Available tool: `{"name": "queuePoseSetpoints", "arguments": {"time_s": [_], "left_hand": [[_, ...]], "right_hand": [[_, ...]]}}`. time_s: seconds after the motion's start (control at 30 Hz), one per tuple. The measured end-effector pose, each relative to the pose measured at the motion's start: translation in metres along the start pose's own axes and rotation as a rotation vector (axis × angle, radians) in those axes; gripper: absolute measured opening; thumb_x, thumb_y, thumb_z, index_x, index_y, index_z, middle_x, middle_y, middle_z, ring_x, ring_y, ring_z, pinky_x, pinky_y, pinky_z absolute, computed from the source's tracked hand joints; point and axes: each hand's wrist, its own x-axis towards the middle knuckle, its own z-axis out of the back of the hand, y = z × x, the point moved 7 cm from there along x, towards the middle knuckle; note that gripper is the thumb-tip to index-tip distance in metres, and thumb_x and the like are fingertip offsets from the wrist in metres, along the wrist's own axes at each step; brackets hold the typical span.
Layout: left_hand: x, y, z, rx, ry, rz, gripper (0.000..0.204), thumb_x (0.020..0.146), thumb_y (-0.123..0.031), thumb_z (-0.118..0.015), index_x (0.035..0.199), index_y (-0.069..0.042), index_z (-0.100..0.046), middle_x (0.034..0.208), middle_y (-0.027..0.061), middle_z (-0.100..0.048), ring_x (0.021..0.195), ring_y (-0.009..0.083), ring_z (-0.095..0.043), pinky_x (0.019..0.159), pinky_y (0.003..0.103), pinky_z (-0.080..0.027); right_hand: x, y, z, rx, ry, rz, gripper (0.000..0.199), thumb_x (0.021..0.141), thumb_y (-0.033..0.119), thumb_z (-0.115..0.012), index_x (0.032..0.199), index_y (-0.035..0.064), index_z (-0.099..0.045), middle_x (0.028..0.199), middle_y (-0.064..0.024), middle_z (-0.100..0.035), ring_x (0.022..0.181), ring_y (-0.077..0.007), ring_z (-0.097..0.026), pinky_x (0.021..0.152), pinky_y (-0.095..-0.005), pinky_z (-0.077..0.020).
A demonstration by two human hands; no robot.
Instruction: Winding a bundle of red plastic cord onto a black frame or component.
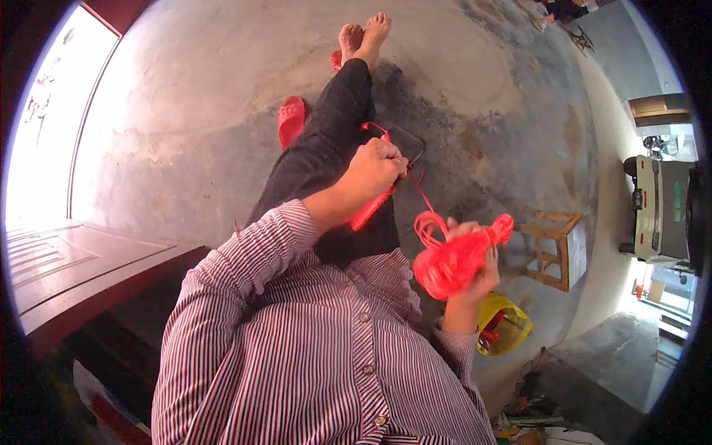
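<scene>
My left hand (pixel 377 169) is closed on the edge of a dark rectangular frame (pixel 406 144) with red cord woven along its rim, resting on my lap. A strip of red woven cord (pixel 371 210) hangs below that hand. My right hand (pixel 478 259) grips a bundle of red cord (pixel 449 263), held up to the right of my lap. A thin red strand (pixel 424 196) runs from the bundle up to the frame. My legs in dark trousers stretch out ahead, feet bare.
A red sandal (pixel 291 119) lies on the concrete floor left of my legs. A small wooden stool (pixel 556 248) stands to the right, a yellow bag (pixel 504 325) below it. A wooden door (pixel 67 259) lies at left, a vehicle (pixel 660 211) far right.
</scene>
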Motion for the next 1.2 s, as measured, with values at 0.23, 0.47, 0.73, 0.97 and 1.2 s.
{"name": "queuePoseSetpoints", "arguments": {"time_s": [0.23,0.47,0.73,0.97,1.2], "left_hand": [[0.013,0.054,-0.008,-0.236,-0.210,0.278,0.054,0.076,-0.008,-0.064,0.125,-0.003,-0.043,0.115,0.0159,-0.049,0.097,0.0239,-0.053,0.081,0.034,-0.044],[-0.009,0.032,0.008,0.139,-0.227,-0.044,0.064,0.071,-0.007,-0.067,0.129,-0.003,-0.039,0.117,0.0173,-0.048,0.108,0.0284,-0.048,0.092,0.039,-0.043],[-0.090,-0.063,-0.041,0.165,0.186,-0.594,0.050,0.074,-0.018,-0.075,0.115,0.001,-0.054,0.115,0.0180,-0.057,0.110,0.0338,-0.054,0.095,0.040,-0.043],[-0.033,-0.098,0.029,0.419,-0.098,-1.027,0.028,0.066,-0.004,-0.072,0.092,-0.010,-0.063,0.096,0.0028,-0.062,0.094,0.0244,-0.060,0.085,0.038,-0.045],[0.037,-0.045,-0.002,1.274,-0.048,-0.863,0.030,0.060,-0.014,-0.067,0.089,-0.012,-0.064,0.100,0.0073,-0.059,0.104,0.0253,-0.052,0.089,0.041,-0.043]], "right_hand": [[-0.077,0.017,0.008,-0.048,0.087,-0.265,0.033,0.087,0.032,-0.055,0.095,-0.0002,-0.053,0.081,-0.0101,-0.053,0.069,-0.0190,-0.051,0.067,-0.0331,-0.0464],[-0.049,0.011,0.090,-0.171,-0.432,-0.082,0.046,0.092,0.029,-0.056,0.128,0.0005,-0.048,0.120,-0.0099,-0.055,0.108,-0.0237,-0.056,0.090,-0.0404,-0.0476],[-0.022,-0.070,-0.002,-0.023,0.047,-0.320,0.056,0.091,0.040,-0.056,0.135,0.0071,-0.042,0.130,-0.0100,-0.050,0.119,-0.0245,-0.050,0.100,-0.0413,-0.0414],[0.044,-0.057,-0.015,0.013,0.307,-0.493,0.043,0.090,0.035,-0.059,0.122,0.0074,-0.054,0.094,-0.0072,-0.059,0.068,-0.0128,-0.055,0.063,-0.0284,-0.0423],[0.107,-0.061,-0.024,-1.250,0.181,0.024,0.029,0.076,0.021,-0.068,0.096,-0.0004,-0.064,0.094,-0.0065,-0.059,0.073,-0.0172,-0.058,0.068,-0.0322,-0.0475]]}}
